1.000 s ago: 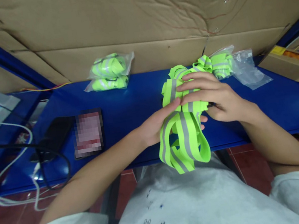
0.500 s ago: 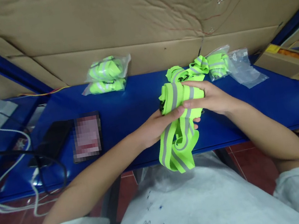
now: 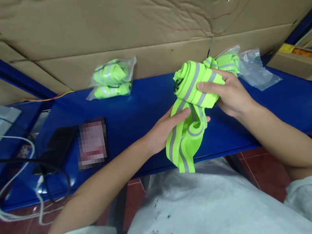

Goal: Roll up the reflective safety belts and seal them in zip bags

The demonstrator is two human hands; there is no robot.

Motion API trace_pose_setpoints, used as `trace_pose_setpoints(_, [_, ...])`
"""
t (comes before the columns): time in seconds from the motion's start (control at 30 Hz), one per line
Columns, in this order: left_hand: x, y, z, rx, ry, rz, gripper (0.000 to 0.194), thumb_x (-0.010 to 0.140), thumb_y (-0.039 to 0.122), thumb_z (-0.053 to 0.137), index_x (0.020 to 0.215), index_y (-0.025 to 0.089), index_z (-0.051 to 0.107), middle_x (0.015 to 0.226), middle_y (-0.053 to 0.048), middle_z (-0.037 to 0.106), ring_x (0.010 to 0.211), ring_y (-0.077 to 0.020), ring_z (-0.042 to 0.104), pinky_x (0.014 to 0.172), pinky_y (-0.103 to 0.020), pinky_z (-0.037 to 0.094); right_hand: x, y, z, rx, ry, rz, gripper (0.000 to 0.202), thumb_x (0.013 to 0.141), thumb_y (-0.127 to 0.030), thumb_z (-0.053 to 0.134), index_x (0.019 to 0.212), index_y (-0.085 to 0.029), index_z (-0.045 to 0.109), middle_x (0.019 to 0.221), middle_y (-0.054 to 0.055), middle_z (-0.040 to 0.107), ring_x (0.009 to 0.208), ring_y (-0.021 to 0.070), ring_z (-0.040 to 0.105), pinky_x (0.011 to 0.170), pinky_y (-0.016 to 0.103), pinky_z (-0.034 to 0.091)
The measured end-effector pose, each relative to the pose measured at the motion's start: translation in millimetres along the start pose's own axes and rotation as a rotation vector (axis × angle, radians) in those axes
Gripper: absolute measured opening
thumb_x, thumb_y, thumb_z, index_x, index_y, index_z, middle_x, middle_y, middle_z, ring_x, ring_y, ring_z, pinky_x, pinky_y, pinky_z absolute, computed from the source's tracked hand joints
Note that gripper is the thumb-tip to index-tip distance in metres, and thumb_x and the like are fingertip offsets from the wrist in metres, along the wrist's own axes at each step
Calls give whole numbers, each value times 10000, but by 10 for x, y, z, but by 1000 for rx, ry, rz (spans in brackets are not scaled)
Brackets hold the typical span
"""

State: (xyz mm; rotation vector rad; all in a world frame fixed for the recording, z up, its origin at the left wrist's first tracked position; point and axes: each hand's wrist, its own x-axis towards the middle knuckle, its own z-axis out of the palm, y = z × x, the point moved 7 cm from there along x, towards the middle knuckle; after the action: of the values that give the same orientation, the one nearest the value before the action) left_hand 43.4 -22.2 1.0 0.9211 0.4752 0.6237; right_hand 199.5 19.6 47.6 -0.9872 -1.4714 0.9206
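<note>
My right hand point(image 3: 231, 94) has moved the one reflective strap roll point(image 3: 193, 82) farther from me and rightward since a moment ago, its fingers pinching it above the desk point(image 3: 139, 143). My left hand point(image 3: 163, 131) holds the trailing loops point(image 3: 184, 144) between thumb and fingers. Beyond: two bagged bundles point(image 3: 110, 73) left; right, one bagged bundle point(image 3: 229, 62), one clear bag point(image 3: 259, 73), one open cardboard box point(image 3: 297, 65).

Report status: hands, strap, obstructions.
Right hand gripping rolled part of reflective strap. Left hand on its loose loops. Bagged straps behind, to the left; nothing visibly blocking hands.
</note>
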Motion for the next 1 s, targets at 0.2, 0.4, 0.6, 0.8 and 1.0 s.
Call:
trace_pose_setpoints(0.2, [-23,223,-213,299,157,320,1038,707,348,949,1556,365,352,1360,-50,649,1156,-260,680,995,-342,531,155,193,-147,133,17,64,352,853,-441,791,1126,-221,761,1181,77,790,1070,319,772,981,523,650])
trace_pose_setpoints(0.4, [-86,248,-139,399,71,383,937,724,289,931,1482,364,386,1232,-46,661,1038,-219,683,958,-332,535,159,221,-134,167,28,89,355,847,-444,791,1128,-230,751,1262,52,767,1118,303,761,1002,494,647])
trace_pose_setpoints(0.6, [-11,173,-208,94,197,226,1076,754,474,894,1598,385,233,1272,-33,703,1106,-241,713,954,-351,571,60,46,-82,51,91,-29,453,849,-547,788,1168,-234,721,1192,49,783,1127,294,751,968,478,652])
trace_pose_setpoints(0.8, [-16,135,-197,245,220,220,1182,648,303,979,1611,326,294,1555,-86,536,1418,-314,544,1146,-396,494,-18,-28,-62,-94,120,-95,438,836,-557,803,1152,-265,724,1115,25,787,992,270,761,854,453,666])
trace_pose_setpoints(1.0, [-11,132,-249,205,261,253,1182,633,202,974,1602,365,317,1394,-34,659,1241,-259,664,1050,-347,541,-53,-101,-91,-277,182,-235,396,842,-523,807,1144,-275,744,1060,20,789,944,269,758,850,451,657])
